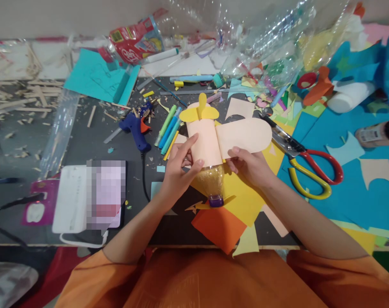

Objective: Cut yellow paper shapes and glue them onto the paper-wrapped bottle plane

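Note:
A clear plastic bottle point(213, 179) with a purple cap points toward me, its body wrapped in peach paper point(203, 141). Yellow paper petals shaped like a propeller point(201, 112) sit at its far end. My left hand point(181, 164) grips the wrapped bottle from the left, fingers and thumb curled round it. On the right side, a rounded peach paper wing point(246, 136) sticks out from the bottle. My right hand point(246, 164) pinches the lower edge of this wing near the bottle, thumb on top. Yellow paper point(242, 201) lies under the bottle and my right hand.
Large scissors point(310, 164) with red and yellow handles lie right of my right hand. A blue glue gun point(135, 130) and several markers point(169, 132) lie to the left. A phone point(109, 192) rests beside a white power bank point(69, 199). Plastic bottles point(261, 42) and paper scraps fill the back.

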A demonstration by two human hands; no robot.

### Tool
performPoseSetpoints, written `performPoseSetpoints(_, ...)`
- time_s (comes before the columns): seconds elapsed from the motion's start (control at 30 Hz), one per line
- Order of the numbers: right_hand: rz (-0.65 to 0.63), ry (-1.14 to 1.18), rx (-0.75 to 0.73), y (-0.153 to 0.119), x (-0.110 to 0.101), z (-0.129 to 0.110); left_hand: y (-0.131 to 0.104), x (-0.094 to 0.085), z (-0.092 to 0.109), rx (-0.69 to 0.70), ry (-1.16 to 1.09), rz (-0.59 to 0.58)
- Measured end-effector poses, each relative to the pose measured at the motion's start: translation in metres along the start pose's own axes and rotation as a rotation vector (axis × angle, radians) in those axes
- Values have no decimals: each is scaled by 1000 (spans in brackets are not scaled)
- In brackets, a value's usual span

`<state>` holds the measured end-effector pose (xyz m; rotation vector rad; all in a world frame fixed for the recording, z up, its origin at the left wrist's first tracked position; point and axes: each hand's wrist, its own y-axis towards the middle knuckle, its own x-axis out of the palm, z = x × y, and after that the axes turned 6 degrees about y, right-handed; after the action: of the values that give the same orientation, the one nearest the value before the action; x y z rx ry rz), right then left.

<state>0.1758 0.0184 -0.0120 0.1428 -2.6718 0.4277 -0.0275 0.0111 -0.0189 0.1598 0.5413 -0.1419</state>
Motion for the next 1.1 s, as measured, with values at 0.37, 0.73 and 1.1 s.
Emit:
performPoseSetpoints(0.37,196,29,-49,3,12,6,0,1,-1,25,-4,6)
performPoseSetpoints(0.73,187,-49,-17,4,11,10,0,1,1,16,7,-15)
performPoseSetpoints(1.1,153,4,-46,2,10,11,0,2,-1,48,0,7)
